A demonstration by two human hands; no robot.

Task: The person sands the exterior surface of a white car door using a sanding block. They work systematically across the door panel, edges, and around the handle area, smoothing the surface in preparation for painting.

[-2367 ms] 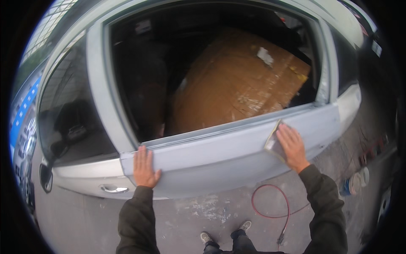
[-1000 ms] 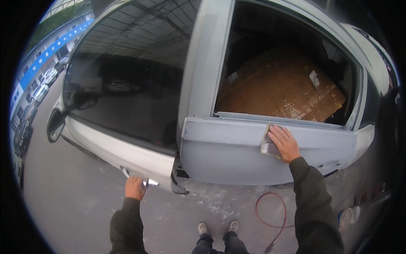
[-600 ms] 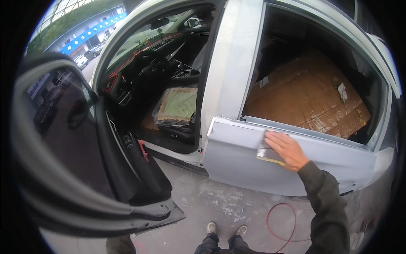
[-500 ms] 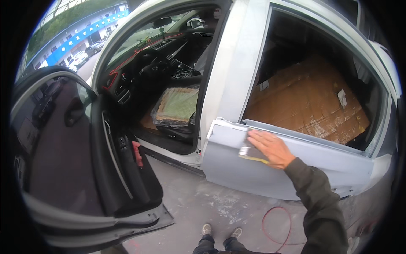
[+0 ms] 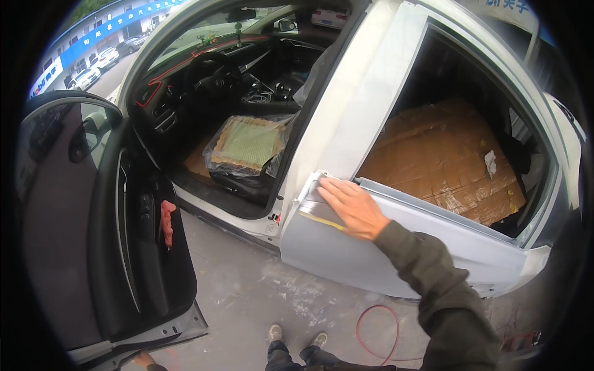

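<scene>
My right hand (image 5: 352,209) lies flat with its fingers stretched over a grey sanding pad (image 5: 314,209) with a yellow lower edge. The palm and fingers hold the pad against the grey-primed rear door (image 5: 371,253) of a white car, just below the window, near the door's front upper corner. At the lower left edge of the view, my left hand (image 5: 144,358) shows only in part, beside the bottom of the open front door (image 5: 164,266). Its fingers are too small and cut off to make out.
Inside the car, cardboard (image 5: 442,164) covers the rear seat, and a plastic-wrapped cushion (image 5: 247,145) lies on the front seat. A red cloth (image 5: 167,224) sits on the front door's armrest. Behind my feet's right side, a red hose (image 5: 359,328) loops on the concrete floor.
My right hand has slid the sanding pad leftward along the rear door, up to its front corner. The view has shifted, and my left hand now shows at the lower left.
</scene>
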